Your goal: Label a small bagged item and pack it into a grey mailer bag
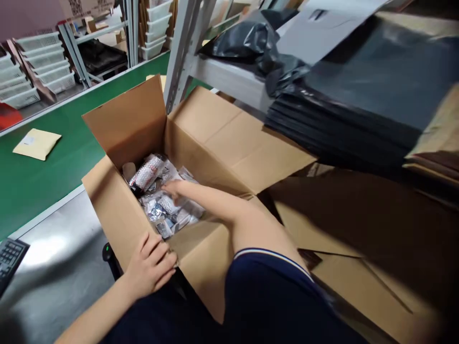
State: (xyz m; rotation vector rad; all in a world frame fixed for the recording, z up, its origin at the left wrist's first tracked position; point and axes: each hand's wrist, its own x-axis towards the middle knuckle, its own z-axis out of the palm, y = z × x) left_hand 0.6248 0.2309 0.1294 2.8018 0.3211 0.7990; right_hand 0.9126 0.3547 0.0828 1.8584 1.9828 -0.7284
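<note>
An open cardboard box (195, 153) stands in front of me with its flaps spread. Inside lie several small goods in clear plastic bags (167, 205), and among them a bubble-wrapped item (147, 173) with red marks. My right hand (174, 189) reaches down into the box and touches the bags. Its fingers look apart, though their tips are partly lost among the plastic. At the box's near left corner, my left hand (152, 265) has its fingers bent over the edge of the flap, gripping the box.
A yellow padded envelope (37, 143) lies on the green surface (75, 138). Lower left are a keyboard (10, 258) and a dark handheld device (111, 258) with a green light. Black plastic bags (344, 105) fill the metal shelf at right. Flattened cardboard (351, 229) lies below it. White baskets (46, 62) stand behind.
</note>
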